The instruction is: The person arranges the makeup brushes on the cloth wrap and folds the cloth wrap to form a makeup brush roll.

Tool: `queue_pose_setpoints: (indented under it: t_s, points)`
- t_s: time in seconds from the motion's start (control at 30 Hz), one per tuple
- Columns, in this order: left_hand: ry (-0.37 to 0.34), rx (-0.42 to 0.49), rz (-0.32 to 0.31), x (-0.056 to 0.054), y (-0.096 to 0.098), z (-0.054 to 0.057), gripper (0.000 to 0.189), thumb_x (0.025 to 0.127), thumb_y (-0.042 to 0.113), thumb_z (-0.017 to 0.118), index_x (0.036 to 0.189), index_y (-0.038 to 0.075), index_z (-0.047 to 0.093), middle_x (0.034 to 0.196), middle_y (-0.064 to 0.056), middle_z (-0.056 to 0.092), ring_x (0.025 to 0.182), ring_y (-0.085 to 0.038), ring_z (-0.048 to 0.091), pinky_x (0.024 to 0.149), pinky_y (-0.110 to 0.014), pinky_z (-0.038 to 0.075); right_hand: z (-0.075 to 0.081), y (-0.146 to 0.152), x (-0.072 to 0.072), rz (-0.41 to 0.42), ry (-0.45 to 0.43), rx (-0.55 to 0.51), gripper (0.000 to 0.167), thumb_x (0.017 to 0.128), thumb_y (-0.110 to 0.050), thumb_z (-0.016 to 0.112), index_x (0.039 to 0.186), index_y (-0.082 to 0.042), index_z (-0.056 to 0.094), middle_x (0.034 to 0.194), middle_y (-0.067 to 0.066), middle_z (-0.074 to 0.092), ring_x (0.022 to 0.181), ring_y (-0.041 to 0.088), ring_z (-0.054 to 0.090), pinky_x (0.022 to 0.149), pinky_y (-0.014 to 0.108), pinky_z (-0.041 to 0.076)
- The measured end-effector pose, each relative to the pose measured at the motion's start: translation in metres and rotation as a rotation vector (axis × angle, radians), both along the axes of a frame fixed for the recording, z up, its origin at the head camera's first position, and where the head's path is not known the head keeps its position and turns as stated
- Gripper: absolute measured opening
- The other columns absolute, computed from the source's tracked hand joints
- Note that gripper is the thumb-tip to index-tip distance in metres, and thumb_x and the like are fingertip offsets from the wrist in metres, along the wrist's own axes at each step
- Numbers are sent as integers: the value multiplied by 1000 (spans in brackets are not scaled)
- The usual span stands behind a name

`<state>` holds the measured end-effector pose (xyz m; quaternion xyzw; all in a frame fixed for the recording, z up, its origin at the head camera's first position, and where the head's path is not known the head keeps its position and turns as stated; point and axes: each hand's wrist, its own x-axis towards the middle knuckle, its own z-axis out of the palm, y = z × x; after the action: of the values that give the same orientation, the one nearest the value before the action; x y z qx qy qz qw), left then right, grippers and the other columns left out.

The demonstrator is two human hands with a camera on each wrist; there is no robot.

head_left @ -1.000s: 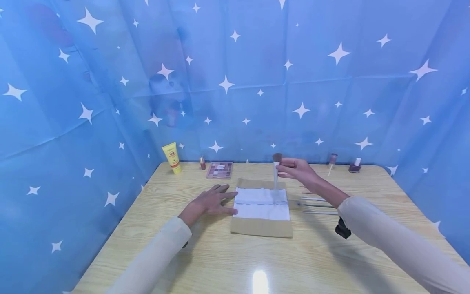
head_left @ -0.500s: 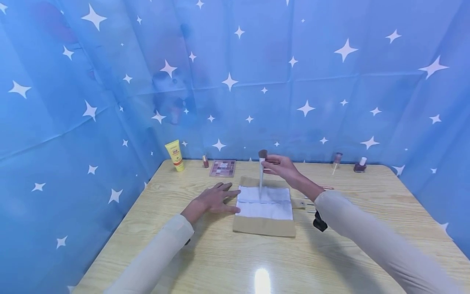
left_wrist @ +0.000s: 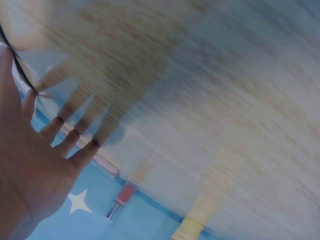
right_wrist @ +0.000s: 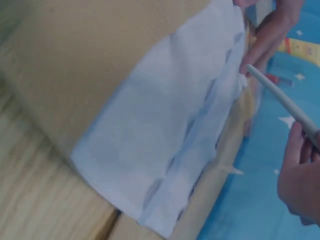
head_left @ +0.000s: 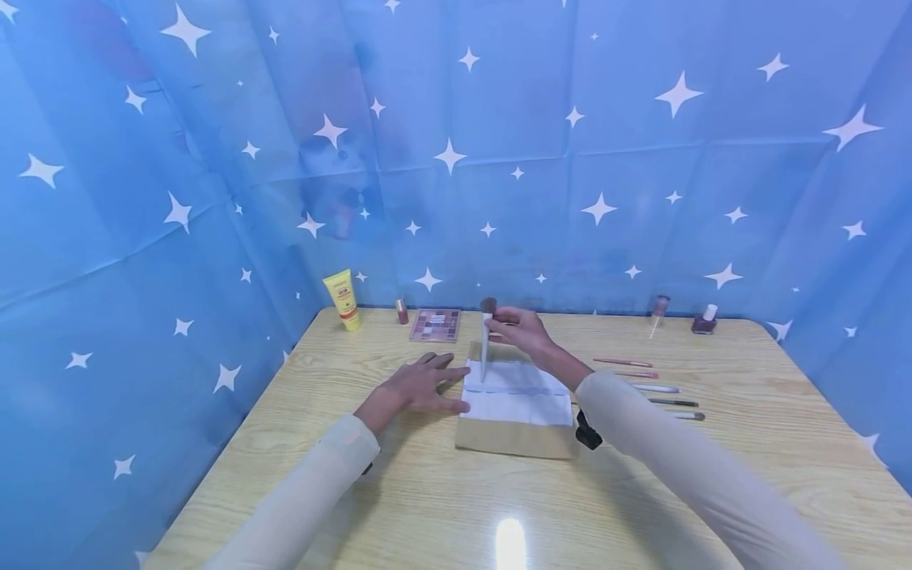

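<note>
A tan brush roll lies unfolded mid-table, its white lining crossed by a seam with slot-like gaps, seen closer in the right wrist view. My right hand pinches a makeup brush near its dark bristles. The brush stands nearly upright, bristles up, its pale handle end over the left part of the lining; whether it touches the cloth I cannot tell. My left hand has its fingers spread, with thumb and fingertip at the roll's left edge.
Several thin brushes lie to the right, partly behind my right sleeve. Along the back stand a yellow tube, a lipstick, a small brown-capped item and a nail polish bottle. An eyeshadow palette lies there too.
My right hand has carried the makeup brush leftward over the roll, from its right side to its left. The left hand stays at the roll's edge.
</note>
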<state>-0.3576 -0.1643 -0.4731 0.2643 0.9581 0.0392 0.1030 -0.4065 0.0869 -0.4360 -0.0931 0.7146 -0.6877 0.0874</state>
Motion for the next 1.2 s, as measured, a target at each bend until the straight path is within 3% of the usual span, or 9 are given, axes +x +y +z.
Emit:
queue_pose_setpoints:
  t_s: [0.27,0.4,0.53,0.77,0.9,1.07,1.2]
  points:
    - [7,-11,7,1,1,2,84,89,84,49,161,43,34,173,-4,22,158,-36,19,117,-70,29,-18,-11,-5,-40,8,94,38,103,-15,68,136,3,64,131,21,66,121,32,66,102,47,55]
    - [12,-8,2,2,0,2,84,89,84,49,161,42,36,172,-5,23,157,-37,20,116,-71,29,-24,-15,-3,-73,54,108,45,102,-15,70,143,0,58,131,22,67,117,33,69,97,44,58]
    - [16,-14,-2,1,0,2,85,89,85,48,161,42,35,173,-5,22,157,-38,19,116,-70,29,-29,-17,1,-84,156,102,52,100,-11,71,146,-3,47,129,27,67,110,36,72,92,49,60]
    - [4,-3,7,0,1,2,85,89,85,48,161,42,36,172,-5,23,157,-37,20,116,-71,29,-34,-20,2,-52,363,181,20,100,-6,69,118,-1,63,119,24,72,104,38,74,82,42,64]
    - [4,-8,9,1,2,2,84,89,84,49,161,42,36,172,-5,23,157,-37,20,116,-71,30,-36,-19,1,-32,397,255,25,101,-9,69,126,-6,71,124,18,72,109,35,73,88,39,62]
    - [4,-10,12,1,2,4,84,89,84,49,161,43,36,172,-5,23,158,-37,19,116,-71,29,-39,-15,0,-2,449,307,31,100,-7,69,131,-2,70,128,19,70,115,36,70,99,44,57]
    - [6,-11,15,2,2,4,85,89,84,50,161,42,36,172,-5,23,157,-38,20,117,-71,28,-42,-13,0,21,479,316,32,99,-4,71,130,1,69,128,22,70,112,39,70,98,46,58]
